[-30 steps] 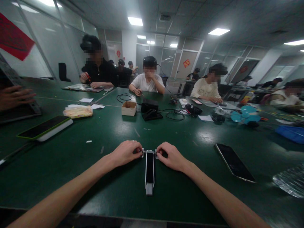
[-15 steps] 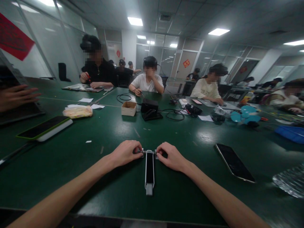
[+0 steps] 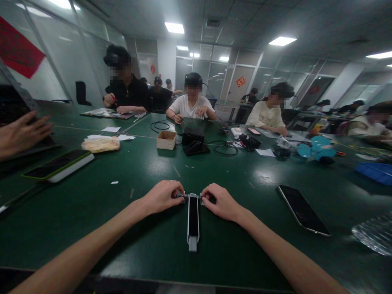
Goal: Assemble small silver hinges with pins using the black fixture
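A narrow device with a white frame and a black strip down its middle lies on the green table in front of me, its light grey end towards me. At its far end a small metal part sticks out on each side. My left hand is closed, thumb and finger pinching the small left metal part. On the other side, my right hand pinches the small right metal part. My fingertips partly hide both parts.
A phone and a clear ridged plastic thing lie right. Another phone in a green case is left, near another person's hand. Ahead stand a small open box and a black device; several people sit beyond.
My hands and the device stay almost still. Across the table, a person's raised hand has come down from the face. The other person's hand at the left has shifted slightly.
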Available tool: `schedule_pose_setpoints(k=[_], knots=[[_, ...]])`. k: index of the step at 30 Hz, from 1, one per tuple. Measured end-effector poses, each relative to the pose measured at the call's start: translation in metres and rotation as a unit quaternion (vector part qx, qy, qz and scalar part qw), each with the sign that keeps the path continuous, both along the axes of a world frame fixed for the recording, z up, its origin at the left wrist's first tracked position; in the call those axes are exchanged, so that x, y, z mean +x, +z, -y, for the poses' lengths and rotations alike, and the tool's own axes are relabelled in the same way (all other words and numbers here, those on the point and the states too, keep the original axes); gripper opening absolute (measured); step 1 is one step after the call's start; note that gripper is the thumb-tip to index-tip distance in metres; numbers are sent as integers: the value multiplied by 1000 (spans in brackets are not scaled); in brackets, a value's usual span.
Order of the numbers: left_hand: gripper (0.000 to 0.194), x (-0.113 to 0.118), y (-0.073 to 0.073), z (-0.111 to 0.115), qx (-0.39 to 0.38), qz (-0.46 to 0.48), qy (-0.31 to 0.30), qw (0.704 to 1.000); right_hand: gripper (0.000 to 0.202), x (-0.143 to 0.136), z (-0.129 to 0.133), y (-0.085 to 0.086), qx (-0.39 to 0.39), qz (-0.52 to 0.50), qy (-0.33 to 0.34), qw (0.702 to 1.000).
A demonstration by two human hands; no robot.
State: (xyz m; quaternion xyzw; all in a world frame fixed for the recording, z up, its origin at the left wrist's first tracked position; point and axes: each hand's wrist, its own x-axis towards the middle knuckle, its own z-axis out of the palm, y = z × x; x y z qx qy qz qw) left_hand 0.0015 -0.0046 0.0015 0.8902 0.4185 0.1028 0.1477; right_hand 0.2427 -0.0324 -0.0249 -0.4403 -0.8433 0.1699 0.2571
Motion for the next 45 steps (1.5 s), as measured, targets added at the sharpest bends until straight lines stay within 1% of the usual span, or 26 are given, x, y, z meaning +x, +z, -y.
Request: schedule_pose_setpoints(k=[7, 12, 19, 21, 24, 26, 28, 31, 32, 34, 37, 39, 42, 44, 45], knots=[[18, -1, -4, 0, 8, -18, -7, 1000, 2, 0, 1, 2, -3, 1, -2, 1000], [16, -1, -2, -1, 13, 3, -6, 1000, 2, 0, 0, 0, -4, 0, 0, 1000], [16, -1, -2, -1, 6, -17, -6, 1000, 2, 1, 0, 1, -3, 8, 0, 1000], [16, -2, -1, -1, -1, -11, -7, 1000, 5, 1, 1, 4, 11, 8, -4, 1000], [17, -3, 1, 0, 0, 3, -11, 1000, 14, -2, 7, 10, 62, 3, -12, 998], [18, -4, 2, 0, 6, 14, -14, 1000, 20, -8, 15, 13, 98, 1, 7, 995], [17, -5, 2, -2, 14, 27, -11, 999, 23, -19, 26, 15, 114, 4, 56, 992], [19, -8, -2, -6, 29, 45, 8, 999, 23, -38, 42, 14, 101, 34, 141, 984], [19, -10, -4, -8, 32, 50, 16, 998, 20, -42, 45, 14, 94, 46, 155, 982], [20, -13, -8, -13, 33, 52, 31, 998, 13, -44, 46, 14, 74, 66, 157, 983], [22, -18, -11, -19, 29, 35, 51, 998, 5, -29, 31, 16, 40, 83, 116, 989], [24, -21, -13, -23, 26, 23, 59, 998, 6, -7, 10, 14, 22, 85, 58, 995], [26, -25, -15, -27, 25, 15, 61, 998, 10, 39, -26, 3, 12, 98, -45, 994], [25, -26, -16, -28, 28, 12, 61, 998, 15, 76, -48, -6, 21, 152, -132, 979], [25, -26, -17, -28, 30, 10, 61, 998, 17, 95, -58, -10, 24, 183, -188, 965]])
